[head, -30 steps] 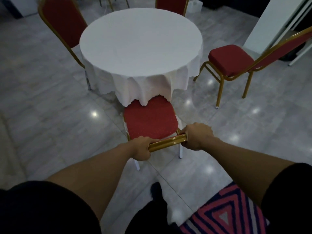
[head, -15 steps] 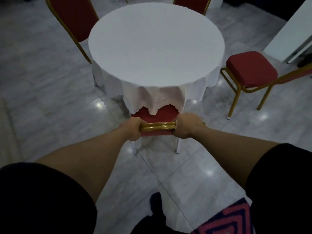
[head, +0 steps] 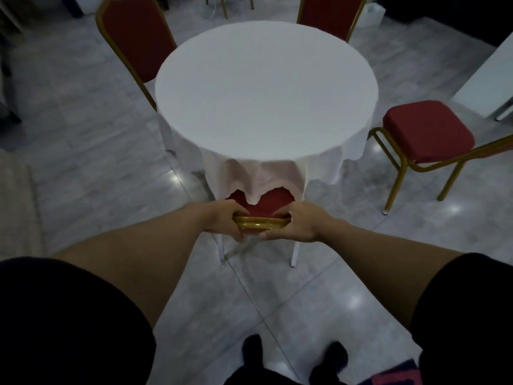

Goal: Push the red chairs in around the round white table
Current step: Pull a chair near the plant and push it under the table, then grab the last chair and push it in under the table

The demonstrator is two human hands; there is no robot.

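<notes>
Chair in hand [head: 261, 202] now sits much deeper under the round white desk [head: 265, 90] than a second ago: then most of its red seat lay bare on the near side, now only a small strip shows below the hanging cloth hem [head: 254, 176]. Judgement: this chair is about home, and little push remains.

Left hand [head: 226, 219] and right hand [head: 298, 225] both grip the gold top rail [head: 261, 223] of the backrest, one at each end. Fingers of both hands are curled around the rail, thumbs on the near side; grip looks looser than before, though not released.

Chair details: red padded seat, gold frame on the back, pale legs standing on the grey tiled floor [head: 97, 162]. Cloth drapes over the seat front.

Other chairs: right chair [head: 427, 132] stands well apart from the desk, seat fully exposed, so likely still to do. Far-left chair [head: 136, 37] and far chair [head: 331, 12] are close against the desk edge.
</notes>
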